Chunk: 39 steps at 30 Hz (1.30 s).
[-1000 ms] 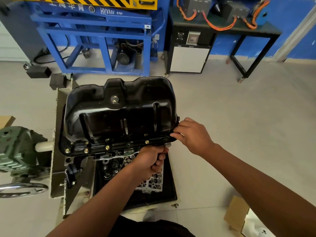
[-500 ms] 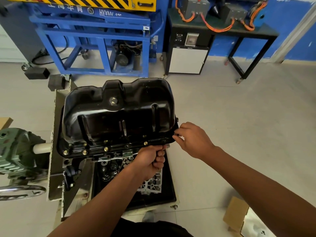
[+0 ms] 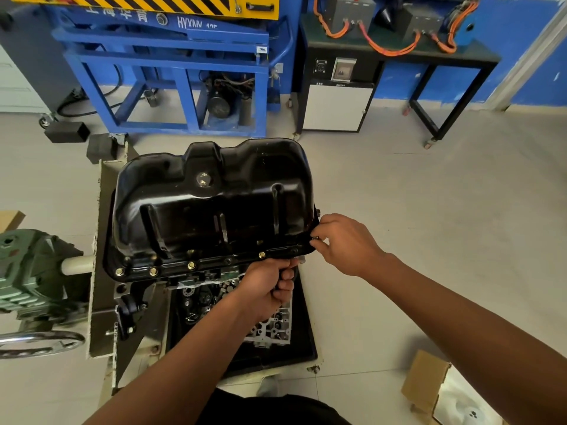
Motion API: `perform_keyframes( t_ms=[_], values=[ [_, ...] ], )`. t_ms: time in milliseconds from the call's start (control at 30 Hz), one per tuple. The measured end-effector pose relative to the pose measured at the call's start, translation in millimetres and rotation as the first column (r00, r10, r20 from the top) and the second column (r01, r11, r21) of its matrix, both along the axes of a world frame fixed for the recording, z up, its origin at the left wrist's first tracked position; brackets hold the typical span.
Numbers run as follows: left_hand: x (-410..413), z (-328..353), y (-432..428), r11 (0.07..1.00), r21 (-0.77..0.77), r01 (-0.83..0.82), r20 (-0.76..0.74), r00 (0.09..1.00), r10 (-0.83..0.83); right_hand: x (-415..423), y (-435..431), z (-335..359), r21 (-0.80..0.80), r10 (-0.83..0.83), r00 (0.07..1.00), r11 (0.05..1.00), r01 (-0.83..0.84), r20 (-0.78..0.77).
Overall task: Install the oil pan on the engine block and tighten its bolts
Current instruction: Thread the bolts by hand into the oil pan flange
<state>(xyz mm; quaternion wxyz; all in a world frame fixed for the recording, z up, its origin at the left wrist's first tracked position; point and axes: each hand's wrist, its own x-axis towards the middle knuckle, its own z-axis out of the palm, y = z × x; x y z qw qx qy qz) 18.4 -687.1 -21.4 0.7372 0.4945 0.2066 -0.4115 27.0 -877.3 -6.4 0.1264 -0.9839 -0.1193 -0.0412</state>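
A glossy black oil pan (image 3: 211, 207) sits on top of the engine block (image 3: 202, 289), which hangs in a stand. Several gold bolts (image 3: 190, 265) stand in the pan's near flange. My left hand (image 3: 270, 286) is curled under the flange's near right end; what it holds is hidden. My right hand (image 3: 343, 243) pinches a small bolt at the pan's near right corner, thumb and fingertips touching the flange there.
A green gearbox (image 3: 33, 271) with a chrome handwheel (image 3: 40, 342) is at the left. A black drip tray (image 3: 273, 351) lies under the engine. A blue machine frame (image 3: 184, 81) and a black bench (image 3: 399, 72) stand behind. A cardboard box (image 3: 426, 381) lies at the lower right.
My right hand's fingers have shifted slightly at the pan's right corner. My left hand stays under the flange. The view has drifted a little.
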Motion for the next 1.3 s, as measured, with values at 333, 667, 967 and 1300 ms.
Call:
perform_keyframes(
  t_ms=[333, 667, 967, 1300],
  values=[
    [-2.1, 6.7, 6.6, 0.994, 0.011, 0.106, 0.067, 0.992, -0.107, 1.4, -8.4, 4.8, -0.037, 0.004, 1.000, 0.999, -0.004, -0.002],
    [-0.1, 7.2, 5.3, 0.995, -0.006, 0.096, 0.049, 0.994, -0.096, 4.0, -8.2, 5.6, -0.092, 0.017, 0.999, 0.996, -0.020, -0.035],
    [2.0, 8.0, -4.0, 0.994, -0.110, -0.015, -0.015, 1.000, 0.014, 2.8, -12.7, 8.0, -0.035, 0.087, 0.993, 0.995, -0.090, -0.083],
    [-4.3, 5.0, -9.7, 0.992, -0.090, -0.091, 0.018, 0.996, 0.093, 11.7, -10.1, 15.8, 0.077, 0.152, 0.959, 0.988, -0.137, -0.240]
  ],
)
